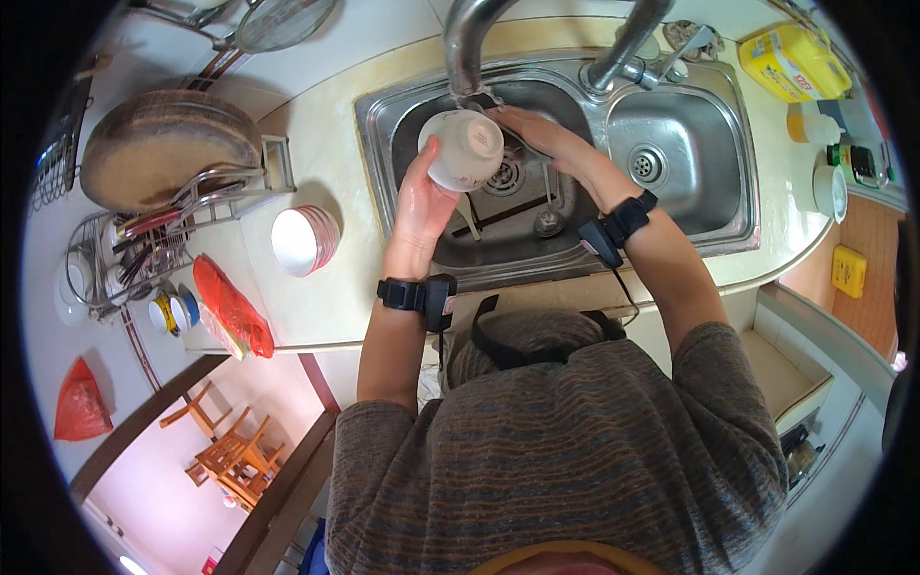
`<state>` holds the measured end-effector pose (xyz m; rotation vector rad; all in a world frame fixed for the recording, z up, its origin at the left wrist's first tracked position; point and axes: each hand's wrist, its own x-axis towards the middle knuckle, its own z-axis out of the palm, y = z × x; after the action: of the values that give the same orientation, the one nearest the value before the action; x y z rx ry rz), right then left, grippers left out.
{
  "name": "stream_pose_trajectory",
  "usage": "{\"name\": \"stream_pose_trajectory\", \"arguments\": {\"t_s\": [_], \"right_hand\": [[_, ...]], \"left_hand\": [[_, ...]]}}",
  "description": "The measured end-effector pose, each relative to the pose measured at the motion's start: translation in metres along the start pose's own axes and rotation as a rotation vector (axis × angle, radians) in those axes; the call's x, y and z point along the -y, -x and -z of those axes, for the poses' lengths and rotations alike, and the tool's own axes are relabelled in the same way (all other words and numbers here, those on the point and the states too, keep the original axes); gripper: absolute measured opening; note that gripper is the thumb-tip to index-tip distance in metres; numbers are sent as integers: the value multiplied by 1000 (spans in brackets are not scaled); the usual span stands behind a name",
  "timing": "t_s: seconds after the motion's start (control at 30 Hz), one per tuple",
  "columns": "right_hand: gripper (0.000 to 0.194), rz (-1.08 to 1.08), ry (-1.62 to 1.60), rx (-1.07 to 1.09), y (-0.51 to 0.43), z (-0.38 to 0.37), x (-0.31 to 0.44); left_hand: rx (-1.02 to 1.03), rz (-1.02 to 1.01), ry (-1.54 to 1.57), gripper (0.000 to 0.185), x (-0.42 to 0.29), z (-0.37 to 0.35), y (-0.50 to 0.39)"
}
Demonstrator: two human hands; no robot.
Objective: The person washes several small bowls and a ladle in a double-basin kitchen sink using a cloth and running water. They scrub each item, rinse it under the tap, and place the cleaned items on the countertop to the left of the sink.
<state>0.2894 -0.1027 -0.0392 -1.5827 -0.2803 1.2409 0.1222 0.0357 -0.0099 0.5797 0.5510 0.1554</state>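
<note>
My left hand [425,194] grips a white ceramic bowl [463,151], tilted with its base towards me, over the left basin [503,251] of a steel double sink. Water runs from the faucet [471,50] at the bowl's far side. Beyond the bowl's right side is my right hand [535,133], fingers stretched towards the water; it seems to have something thin and dark under it, too hidden to name. In the basin below lie a metal ladle [548,221] and several long utensils, near the drain [505,176].
Stacked bowls [305,241] stand on the counter left of the sink, near a red plastic bag [230,302]. A dish rack [154,251] and round wooden cutting boards [169,154] are farther left. Right are the second basin [690,172], a yellow jug [794,63] and bottles.
</note>
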Motion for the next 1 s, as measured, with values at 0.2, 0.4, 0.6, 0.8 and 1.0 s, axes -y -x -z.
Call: {"name": "stream_pose_trajectory", "arguments": {"t_s": [0.2,0.4,0.6,0.8,1.0], "right_hand": [[42,667,527,-466,10,-2,-7],[44,777,35,-299,25,-39,-10],[47,630,418,-400,16,-33,-19],[43,760,465,-410,24,-42,-27],[42,727,546,-426,26,-47,-14]], "left_hand": [[-82,-26,23,44,19,12,-15],[-130,-39,84,38,34,8,-25],[-150,-29,57,40,31,3,-22],[-128,-30,114,38,26,4,-22],[-126,-34,112,38,26,3,-21]]}}
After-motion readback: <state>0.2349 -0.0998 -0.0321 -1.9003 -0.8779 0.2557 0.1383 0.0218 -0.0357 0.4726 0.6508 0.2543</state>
